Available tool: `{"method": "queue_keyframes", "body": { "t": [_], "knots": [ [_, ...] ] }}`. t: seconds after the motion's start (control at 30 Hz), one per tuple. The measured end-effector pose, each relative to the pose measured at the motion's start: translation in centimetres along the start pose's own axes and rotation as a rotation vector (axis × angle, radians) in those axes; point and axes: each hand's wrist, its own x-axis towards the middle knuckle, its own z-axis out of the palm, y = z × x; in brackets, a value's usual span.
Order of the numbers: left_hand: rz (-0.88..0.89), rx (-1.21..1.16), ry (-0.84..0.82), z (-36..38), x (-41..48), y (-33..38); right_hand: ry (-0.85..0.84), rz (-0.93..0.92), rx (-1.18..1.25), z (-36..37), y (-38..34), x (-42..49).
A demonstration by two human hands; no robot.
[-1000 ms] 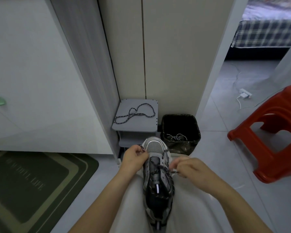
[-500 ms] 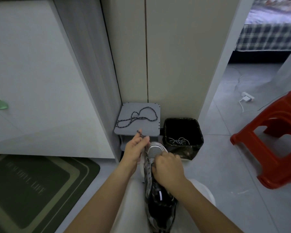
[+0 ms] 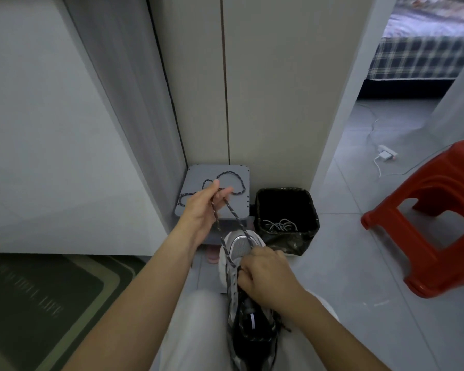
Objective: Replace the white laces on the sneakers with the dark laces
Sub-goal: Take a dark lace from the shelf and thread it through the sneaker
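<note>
The left hand (image 3: 201, 210) held the dark lace (image 3: 227, 228) pinched and raised, taut from the sneaker (image 3: 241, 290). The right hand (image 3: 268, 279) was closed on the sneaker's eyelet area on the lap.

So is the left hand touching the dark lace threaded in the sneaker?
Touching. The head view shows the left hand raised, its fingers pinching both strands of the dark lace.

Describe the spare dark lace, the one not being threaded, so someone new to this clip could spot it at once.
Find the pale cabinet wall straight ahead; at its foot stands a small grey shelf beside a black-lined bin. The spare dark lace lies looped on that shelf's top. Unlike the lace in the left hand, it hangs from no shoe, and the bin's laces are white.
</note>
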Motion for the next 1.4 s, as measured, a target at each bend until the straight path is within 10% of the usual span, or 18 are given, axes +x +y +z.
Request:
{"method": "queue_keyframes", "body": {
  "t": [0.23, 0.4, 0.63, 0.9, 1.27, 1.4],
  "knots": [
    [-0.111, 0.231, 0.053, -3.3, -4.2, -2.5, -0.061, 0.161, 0.814, -3.2, 2.8, -2.8],
    [-0.174, 0.165, 0.088, -4.2, -6.5, -4.9, 0.189, 0.250, 1.375, -7.3, 4.8, -5.0],
    [-0.142, 0.446, 0.161, -4.0, -7.8, -6.9, -0.148, 0.296, -0.002, -4.0, 4.8, -2.9],
    [-0.005, 0.217, 0.287, -2.1, -8.5, -8.8, 0.001, 0.080, -0.243, 1.2, -1.8, 0.4],
    [0.082, 0.327, 0.282, -1.9, -7.1, -9.3, -0.042, 0.101, 0.065, 0.6, -0.5, -0.3],
    [0.078, 0.415, 0.258, -1.9, -6.7, -9.4, -0.040, 0.295, 0.779, -0.7, 0.7, -0.8]
  ]
}}
